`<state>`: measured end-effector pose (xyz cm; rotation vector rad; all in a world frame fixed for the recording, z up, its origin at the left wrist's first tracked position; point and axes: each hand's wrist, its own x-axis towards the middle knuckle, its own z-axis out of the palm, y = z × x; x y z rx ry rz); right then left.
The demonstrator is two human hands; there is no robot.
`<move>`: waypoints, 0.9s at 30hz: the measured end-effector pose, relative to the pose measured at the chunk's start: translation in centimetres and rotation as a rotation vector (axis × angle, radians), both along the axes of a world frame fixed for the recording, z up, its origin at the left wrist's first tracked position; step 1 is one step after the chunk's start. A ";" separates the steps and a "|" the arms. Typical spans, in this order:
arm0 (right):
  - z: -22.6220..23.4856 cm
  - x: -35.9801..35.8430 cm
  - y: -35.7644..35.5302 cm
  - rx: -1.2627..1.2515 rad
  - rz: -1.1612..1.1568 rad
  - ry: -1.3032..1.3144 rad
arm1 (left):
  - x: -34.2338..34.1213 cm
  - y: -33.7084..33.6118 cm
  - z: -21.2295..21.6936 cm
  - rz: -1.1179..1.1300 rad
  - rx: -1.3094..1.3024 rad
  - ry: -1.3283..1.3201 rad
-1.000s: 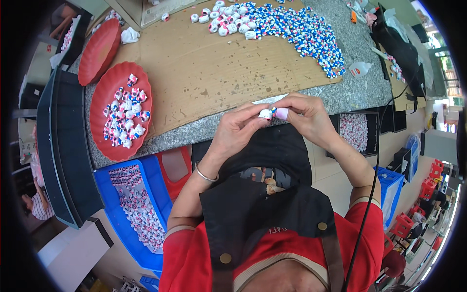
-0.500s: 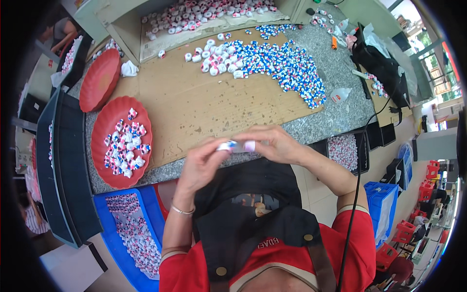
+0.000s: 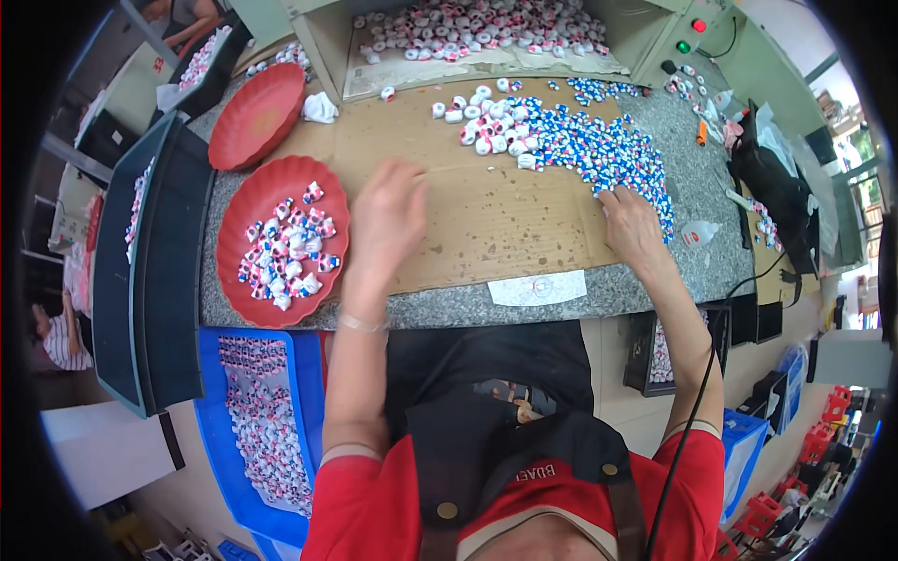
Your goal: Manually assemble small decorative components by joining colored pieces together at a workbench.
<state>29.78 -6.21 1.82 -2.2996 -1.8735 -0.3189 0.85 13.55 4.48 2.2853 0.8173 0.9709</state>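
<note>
My left hand [image 3: 388, 217] is over the left part of the brown cardboard [image 3: 486, 224], beside the scalloped red dish [image 3: 228, 262]. Its fingers are smeared by motion, so whether they hold anything does not show. On the right, my right hand [image 3: 636, 229] reaches to the near edge of a spread of small blue-and-white pieces [image 3: 599, 145]. Its fingertips are drawn together there and hide whatever lies between them. Larger round white-and-pink pieces [image 3: 491, 126] lie left of that spread. Small figure-like pieces [image 3: 285, 245] in white, pink and blue are heaped in the red dish.
A second red dish [image 3: 257, 117] sits behind the first. A cubby [image 3: 486, 70] at the back holds many white-and-pink pieces. White paper [image 3: 538, 288] lies at the counter's front edge. Below left is a blue tray [image 3: 213, 411] of pieces; a dark cable [image 3: 687, 421] crosses at right.
My hands were together near the counter's front edge around a small white-and-blue piece. They have parted: the left went up toward the red dish, the right to the blue-and-white pieces. The view shifted.
</note>
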 end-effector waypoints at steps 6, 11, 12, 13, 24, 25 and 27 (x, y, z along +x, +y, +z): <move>0.0 -0.1 -1.5 0.019 -0.081 0.096 | 10.3 2.3 -4.7 -0.020 0.088 0.071; -0.5 -0.2 -1.8 0.131 -0.022 0.069 | 11.0 2.9 -5.0 -0.023 0.066 0.127; -0.4 -0.2 -1.9 0.127 -0.027 0.098 | 10.4 2.3 -4.3 -0.063 0.000 0.075; -0.4 -0.4 -2.0 0.145 -0.034 0.142 | 9.7 1.7 -4.0 -0.091 -0.293 0.051; 1.0 -0.9 -2.2 0.101 -0.073 0.319 | -0.7 -8.7 -4.6 -0.475 -1.326 -0.618; 0.9 -0.9 -2.3 0.098 -0.080 0.300 | -1.0 -9.2 -4.2 -0.470 -1.371 -0.646; 1.1 -2.0 -2.6 0.083 -0.062 0.373 | -1.6 -9.6 -4.3 -0.465 -1.440 -0.668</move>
